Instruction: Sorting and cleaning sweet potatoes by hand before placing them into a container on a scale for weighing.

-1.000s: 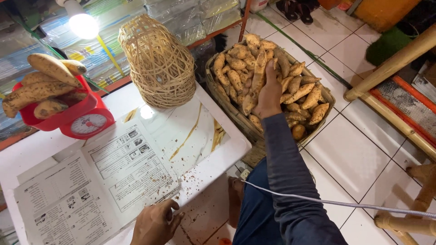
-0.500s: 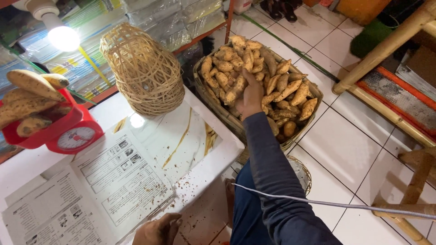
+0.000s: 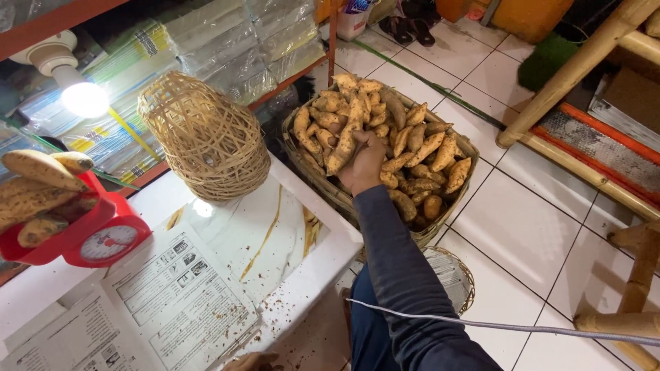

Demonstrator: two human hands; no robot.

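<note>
Orange-brown sweet potato [image 3: 346, 137], long and tapered, sits clamped in the person's right hand [image 3: 363, 165], fingers closed round its lower half, and it hangs just above the heap in the woven floor basket [image 3: 313, 168] that stands on the white tiled floor [image 3: 529, 227] against the near right corner of the white worktop [image 3: 275, 240]. Under and around it the other sweet potatoes [image 3: 426, 148] are piled loosely to the basket's rim, several lying tilted against one another. The left hand [image 3: 251, 362] shows only as a sliver at the worktop's near edge, and whether it is spread or closed cannot be told. Toward the worktop's back edge stands a stack of upturned wicker baskets [image 3: 206, 141], and at its left edge a red kitchen scale [image 3: 89, 237] whose tray is heaped with more tubers, some jutting past the tray's lip. A sheet of newspaper [image 3: 158, 302] covers the near left part. As a judgement, the risks are plain: a loose, one-ended grip could let the long tuber swing and slip back; pulling it from the pile could set neighbours rolling over the rim onto the tiles; and the heaped scale tray looks ready to shed a tuber if knocked
</note>
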